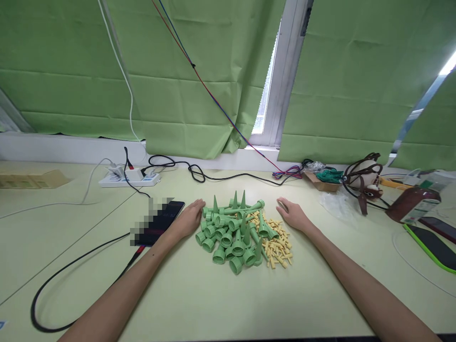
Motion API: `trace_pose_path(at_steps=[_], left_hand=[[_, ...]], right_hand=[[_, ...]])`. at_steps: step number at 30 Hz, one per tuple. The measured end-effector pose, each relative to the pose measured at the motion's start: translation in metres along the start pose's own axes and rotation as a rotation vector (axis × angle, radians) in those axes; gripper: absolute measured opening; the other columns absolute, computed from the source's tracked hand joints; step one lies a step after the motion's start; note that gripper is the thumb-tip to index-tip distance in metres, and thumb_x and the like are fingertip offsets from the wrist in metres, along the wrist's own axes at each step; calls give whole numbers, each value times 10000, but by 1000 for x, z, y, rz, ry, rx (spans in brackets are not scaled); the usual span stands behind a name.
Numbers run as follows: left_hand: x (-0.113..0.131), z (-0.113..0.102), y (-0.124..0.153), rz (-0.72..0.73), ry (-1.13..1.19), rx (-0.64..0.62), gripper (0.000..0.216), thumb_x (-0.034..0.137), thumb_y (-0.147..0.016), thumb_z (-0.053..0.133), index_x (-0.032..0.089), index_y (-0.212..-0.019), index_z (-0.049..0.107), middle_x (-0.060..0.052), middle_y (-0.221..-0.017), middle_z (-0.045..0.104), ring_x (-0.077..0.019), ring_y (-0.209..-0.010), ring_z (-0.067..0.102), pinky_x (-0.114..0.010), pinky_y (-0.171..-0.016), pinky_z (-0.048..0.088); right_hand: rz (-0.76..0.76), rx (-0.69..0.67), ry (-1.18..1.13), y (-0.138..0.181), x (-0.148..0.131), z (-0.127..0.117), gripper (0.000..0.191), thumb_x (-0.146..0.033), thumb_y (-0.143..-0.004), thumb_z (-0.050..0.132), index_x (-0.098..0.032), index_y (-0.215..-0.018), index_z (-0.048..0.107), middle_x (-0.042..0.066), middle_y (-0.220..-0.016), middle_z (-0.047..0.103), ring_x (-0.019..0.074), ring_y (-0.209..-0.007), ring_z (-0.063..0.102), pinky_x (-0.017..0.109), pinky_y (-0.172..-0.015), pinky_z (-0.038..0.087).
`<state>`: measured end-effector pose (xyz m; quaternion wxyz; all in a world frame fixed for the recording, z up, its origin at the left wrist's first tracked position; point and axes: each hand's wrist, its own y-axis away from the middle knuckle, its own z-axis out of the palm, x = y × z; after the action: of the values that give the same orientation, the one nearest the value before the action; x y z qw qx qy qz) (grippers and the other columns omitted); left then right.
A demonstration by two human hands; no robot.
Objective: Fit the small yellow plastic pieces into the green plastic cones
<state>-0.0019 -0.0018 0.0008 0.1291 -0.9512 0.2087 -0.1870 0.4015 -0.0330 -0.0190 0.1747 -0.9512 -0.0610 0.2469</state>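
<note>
A heap of green plastic spikes [238, 246] with round, open threaded caps and pointed cones lies on the table in front of me. Small yellow plastic pegs [278, 247] are piled against its right side, partly hidden by the green pieces. My left hand [189, 219] rests flat on the table just left of the heap, fingers stretched out, fingertips beside the green spikes. On the other side my right hand [293, 214] lies with its fingers apart, beyond the yellow pegs and apart from them. Neither hand holds anything.
By my left wrist lies a dark phone [162, 225], partly blurred out, with a black cable. A white power strip [149, 180] sits near the wall. Right: a small cardboard box [322, 183], a bag [363, 173], a dark red bottle [413, 203] and a green-edged phone [432, 247].
</note>
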Motion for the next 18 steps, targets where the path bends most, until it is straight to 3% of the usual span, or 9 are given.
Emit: trace_pose_path(at_steps=[4,8,13,18], left_hand=[[3,-4,0,7,13,8,415,175,-885,379,162,-1221,623,-106,-1324,626,-242,-1275,557,-381,-1093,427],[9,-12,1,-11,29,35,397,215,-903,361,186,-1179,646,-94,-1088,738,-254,-997,700,-352,-906,527],[24,-24,2,-60,51,169,391,192,-896,352,150,-1087,691,-98,-1089,737,-252,-1025,682,-336,-909,515],[43,-37,8,-83,83,391,341,258,-932,374,137,-1067,663,-85,-1012,717,-180,-779,657,-297,-786,521]], right_hand=[[-7,19,-6,1,0,0,356,-284,-905,521,-171,-1222,637,118,-1335,618,266,-1261,566,427,-1085,423],[-16,75,-20,1,-5,-4,353,-284,-896,518,-155,-1203,636,122,-1249,672,269,-1171,626,407,-1032,461],[-47,223,-56,-2,-25,-10,313,-321,-945,431,-154,-1095,648,126,-1115,709,265,-1044,658,394,-944,490],[-210,272,-109,4,-63,-20,275,-340,-980,408,-184,-958,634,97,-948,695,227,-914,641,332,-855,485]])
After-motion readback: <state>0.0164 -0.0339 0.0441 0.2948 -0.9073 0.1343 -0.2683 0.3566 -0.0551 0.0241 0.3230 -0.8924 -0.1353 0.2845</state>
